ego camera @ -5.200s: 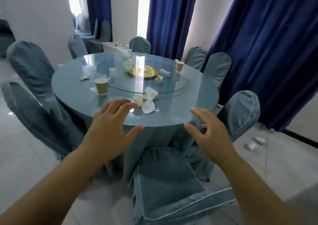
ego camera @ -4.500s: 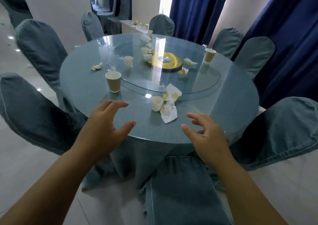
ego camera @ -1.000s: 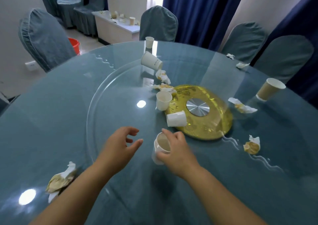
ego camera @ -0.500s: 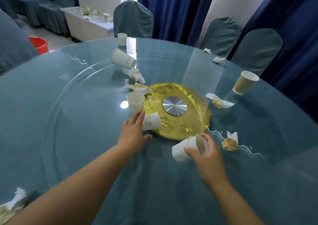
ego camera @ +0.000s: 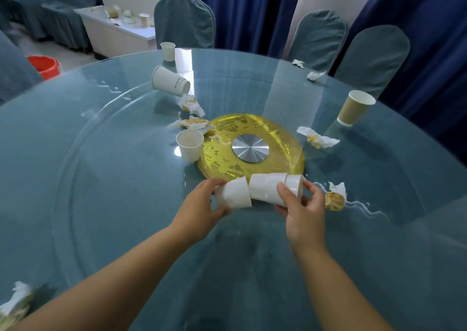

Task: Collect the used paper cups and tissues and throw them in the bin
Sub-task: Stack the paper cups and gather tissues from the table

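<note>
Only the tipped cup [ego camera: 169, 80] bears print, unreadable; hands [ego camera: 199, 213] [ego camera: 304, 214] grip plain cups [ego camera: 264, 189].

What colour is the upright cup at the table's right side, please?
The cup is brown with a white inside, in the head view.

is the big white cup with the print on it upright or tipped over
Tipped over: the printed white cup lies on its side, not standing on its base.
</note>
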The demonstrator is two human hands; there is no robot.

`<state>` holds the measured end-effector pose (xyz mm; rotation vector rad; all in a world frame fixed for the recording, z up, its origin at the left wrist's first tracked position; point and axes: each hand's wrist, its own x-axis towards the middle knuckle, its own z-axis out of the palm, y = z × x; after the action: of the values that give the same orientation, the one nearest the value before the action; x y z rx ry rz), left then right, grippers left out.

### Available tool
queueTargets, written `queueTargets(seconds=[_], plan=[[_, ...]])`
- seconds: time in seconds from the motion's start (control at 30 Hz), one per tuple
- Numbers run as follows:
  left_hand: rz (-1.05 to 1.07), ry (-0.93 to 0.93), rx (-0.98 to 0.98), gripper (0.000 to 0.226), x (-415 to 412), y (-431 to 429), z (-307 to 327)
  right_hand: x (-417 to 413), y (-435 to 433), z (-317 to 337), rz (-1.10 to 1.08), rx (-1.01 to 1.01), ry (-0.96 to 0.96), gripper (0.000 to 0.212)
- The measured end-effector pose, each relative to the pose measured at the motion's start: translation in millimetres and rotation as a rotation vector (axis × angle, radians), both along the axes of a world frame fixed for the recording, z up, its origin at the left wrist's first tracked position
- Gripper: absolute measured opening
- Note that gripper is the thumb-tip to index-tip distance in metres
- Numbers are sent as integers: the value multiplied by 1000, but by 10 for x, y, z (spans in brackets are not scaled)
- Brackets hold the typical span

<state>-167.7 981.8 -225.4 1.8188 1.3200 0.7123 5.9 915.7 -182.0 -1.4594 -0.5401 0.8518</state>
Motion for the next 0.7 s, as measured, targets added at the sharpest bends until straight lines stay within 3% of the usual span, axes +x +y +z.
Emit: queueTargets(seconds=[0.13,0.27,0.37,0.47,0.57,0.7], plan=[[-60,-65,4,55,-29,-113,116,-56,8,21,167,-44,-65,47],[-134,-79,-19,54,-11,-188,216,-91,-18,-2,327,-114,34,45],[-168,-79,-62,50,-3,-189,239,-103,-14,-36,325,-123,120,58],[-173,-100,-107,44,-22,-161,260,-107,-7,-44,292,-111,42,48],[11,8,65,46,-83,23,208,-89,2,-66,282,-105,-48,42],[319,168,82,51,-258,454,185,-54,47,-97,264,-114,-82,45]])
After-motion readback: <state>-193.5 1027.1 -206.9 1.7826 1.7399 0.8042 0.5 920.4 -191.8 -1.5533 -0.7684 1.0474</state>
